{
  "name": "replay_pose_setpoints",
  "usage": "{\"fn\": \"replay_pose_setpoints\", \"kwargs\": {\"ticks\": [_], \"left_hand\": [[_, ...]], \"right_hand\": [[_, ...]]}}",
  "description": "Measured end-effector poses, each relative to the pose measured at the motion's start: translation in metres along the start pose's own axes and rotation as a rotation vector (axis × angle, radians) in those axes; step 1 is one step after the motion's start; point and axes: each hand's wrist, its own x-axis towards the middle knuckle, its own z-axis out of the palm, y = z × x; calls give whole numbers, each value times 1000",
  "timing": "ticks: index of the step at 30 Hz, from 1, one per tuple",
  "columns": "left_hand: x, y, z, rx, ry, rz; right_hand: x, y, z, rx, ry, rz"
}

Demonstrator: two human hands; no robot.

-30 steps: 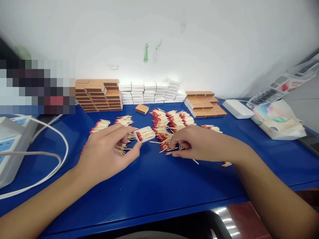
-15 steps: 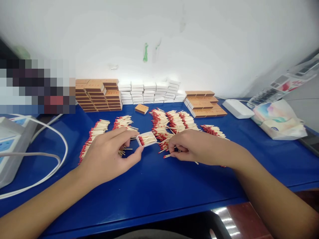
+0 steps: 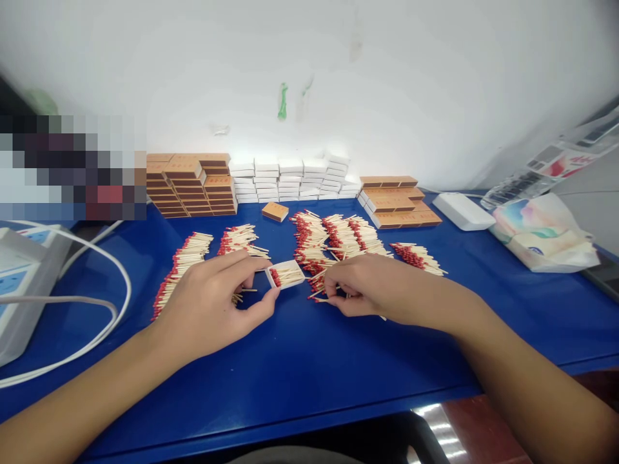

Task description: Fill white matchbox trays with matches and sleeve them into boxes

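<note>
Between the thumb and fingers of my left hand (image 3: 220,299) is a white matchbox tray (image 3: 296,278), gripped at its left end. Red-headed matches (image 3: 285,276) lie inside it, heads to the left. My right hand (image 3: 360,287) pinches a match (image 3: 319,299) just right of the tray, its red head pointing left. Right behind that hand are heaps of loose matches (image 3: 309,238) in slanting rows. Another match pile (image 3: 239,238) sits behind my left hand, which hides part of it, and a long row of matches (image 3: 178,270) lies to its left.
Along the wall stand brown matchboxes (image 3: 188,187), stacked white trays (image 3: 290,180) and more brown boxes (image 3: 399,206). One matchbox (image 3: 275,211) lies alone in front. A power strip (image 3: 24,277) with white cables is at left; a white adapter (image 3: 464,211) and tissue pack (image 3: 541,235) are at right.
My right hand has shifted slightly left with the pinched match. The tray in my left hand has tilted a little and stays in about the same place.
</note>
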Motion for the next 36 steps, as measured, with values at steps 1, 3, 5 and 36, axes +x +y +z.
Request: {"fn": "replay_pose_setpoints", "kwargs": {"ticks": [1,3,5,36], "left_hand": [[0,0,0,-3,-4,1],[-1,1,1,-10,-11,11],[-1,2,1,-13,-20,19],[-3,2,0,-34,-70,38]], "right_hand": [[0,1,-1,-3,14,-3],[-1,2,-2,-12,41,-7],[-1,2,-2,-14,51,-5],[-2,1,-2,-7,136,-16]]}}
